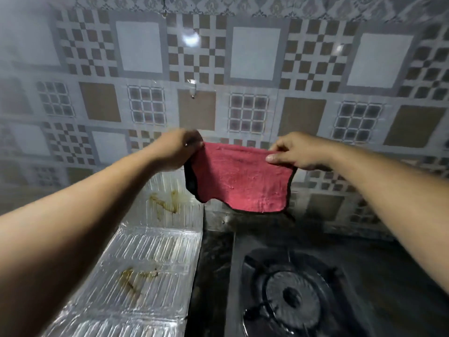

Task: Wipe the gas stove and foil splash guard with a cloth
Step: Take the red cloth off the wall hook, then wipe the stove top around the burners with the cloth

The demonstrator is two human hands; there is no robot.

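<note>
A pink cloth [239,177] with a dark hem hangs spread out in the air above the back of the stove. My left hand [176,148] pinches its top left corner and my right hand [295,150] pinches its top right corner. Below lies the black gas stove [359,283] with its round burner [292,296] and pan support at lower right. The ribbed foil splash guard [145,268] stands to the left of the stove, with brown greasy stains on its panels.
A patterned tiled wall [243,81] in grey, brown and white fills the background behind the stove. A small hook [192,90] sticks out of the wall above the cloth. A dark countertop strip [211,263] runs between foil and stove.
</note>
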